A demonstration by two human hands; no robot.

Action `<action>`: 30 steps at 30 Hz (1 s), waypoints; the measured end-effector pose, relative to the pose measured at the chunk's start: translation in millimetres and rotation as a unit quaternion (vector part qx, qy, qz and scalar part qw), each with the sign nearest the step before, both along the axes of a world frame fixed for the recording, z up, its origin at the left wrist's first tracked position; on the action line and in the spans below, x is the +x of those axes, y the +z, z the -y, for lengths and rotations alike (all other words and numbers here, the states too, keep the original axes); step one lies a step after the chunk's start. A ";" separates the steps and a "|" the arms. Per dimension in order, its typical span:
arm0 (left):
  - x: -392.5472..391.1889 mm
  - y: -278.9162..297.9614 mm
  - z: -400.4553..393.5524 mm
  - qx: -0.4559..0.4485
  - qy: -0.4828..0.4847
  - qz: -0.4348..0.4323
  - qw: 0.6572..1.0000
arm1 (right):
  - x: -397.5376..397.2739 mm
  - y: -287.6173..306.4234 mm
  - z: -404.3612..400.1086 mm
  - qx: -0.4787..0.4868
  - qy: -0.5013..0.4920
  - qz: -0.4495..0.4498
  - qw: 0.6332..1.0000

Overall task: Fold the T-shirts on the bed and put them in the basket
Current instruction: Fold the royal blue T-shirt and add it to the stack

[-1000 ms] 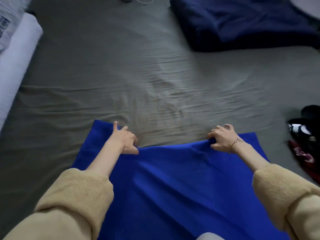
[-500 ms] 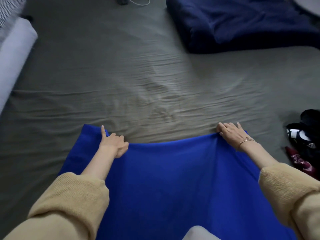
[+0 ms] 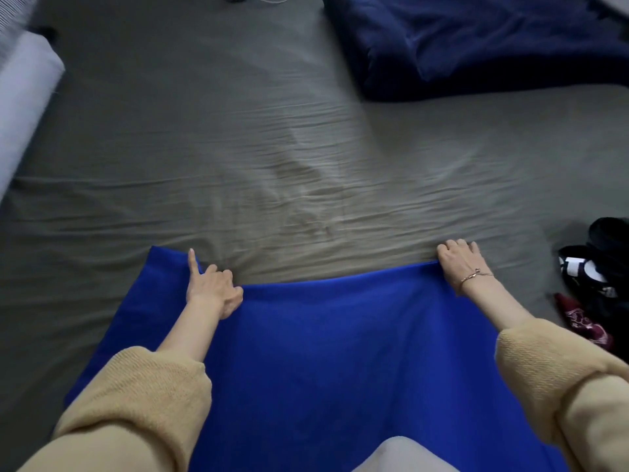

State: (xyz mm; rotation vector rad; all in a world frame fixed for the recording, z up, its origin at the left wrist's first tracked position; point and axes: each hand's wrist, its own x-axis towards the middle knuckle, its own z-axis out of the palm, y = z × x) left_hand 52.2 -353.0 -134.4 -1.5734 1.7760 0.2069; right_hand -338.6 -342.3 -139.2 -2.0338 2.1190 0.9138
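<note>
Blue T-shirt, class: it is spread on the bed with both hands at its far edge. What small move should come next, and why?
Probably draw the far edge back toward the body to start a fold. The left hand and right hand both hold the far edge of the blue T-shirt, which lies flat on the bed.

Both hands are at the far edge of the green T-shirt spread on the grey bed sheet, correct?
Not quite: the T-shirt is bright blue, not green. The head view shows the left hand and right hand at its far edge on the grey bed sheet.
</note>
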 end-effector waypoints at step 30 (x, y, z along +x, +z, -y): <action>77.4 21.2 62.8 0.044 0.165 -0.251 0.953 | 119.0 -19.4 61.1 -0.007 -0.047 0.074 0.996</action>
